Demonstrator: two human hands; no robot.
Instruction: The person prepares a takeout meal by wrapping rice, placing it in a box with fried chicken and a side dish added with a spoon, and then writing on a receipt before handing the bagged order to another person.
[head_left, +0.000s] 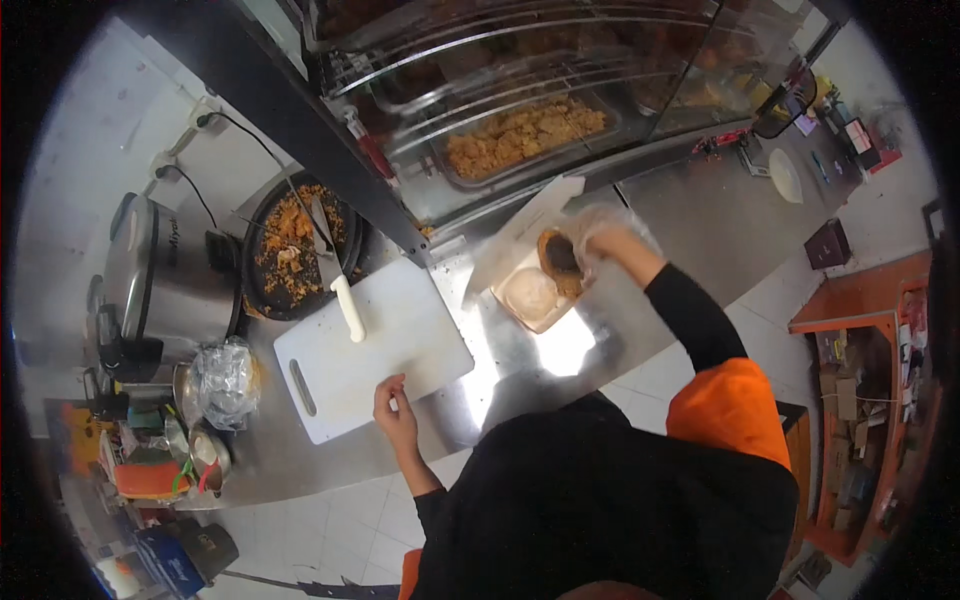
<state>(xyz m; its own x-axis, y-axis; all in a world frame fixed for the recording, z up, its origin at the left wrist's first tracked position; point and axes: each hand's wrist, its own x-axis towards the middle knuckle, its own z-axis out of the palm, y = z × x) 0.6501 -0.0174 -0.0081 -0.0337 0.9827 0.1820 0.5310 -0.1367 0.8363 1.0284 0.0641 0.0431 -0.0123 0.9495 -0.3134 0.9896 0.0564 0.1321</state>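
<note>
A paper food box (544, 325) stands with its lid (517, 219) folded up on the steel counter. Inside it lies a mound of white rice (528, 292), with a browned piece of food (559, 259), dark in its middle, beside it. My right hand (604, 236), in a clear plastic glove, is at the right edge of that piece; blur hides whether the fingers grip it. My left hand (395, 411) is bare and holds nothing, its fingers loosely bent over the near edge of a white cutting board (405, 315).
A knife (345, 304) with a white handle rests between the board and a round dark tray (251, 262) of crumbs. At left stand a rice cooker (169, 262) and a plastic-wrapped bowl (225, 382). A glass display case holding a tray of fried food (525, 135) borders the counter's far side.
</note>
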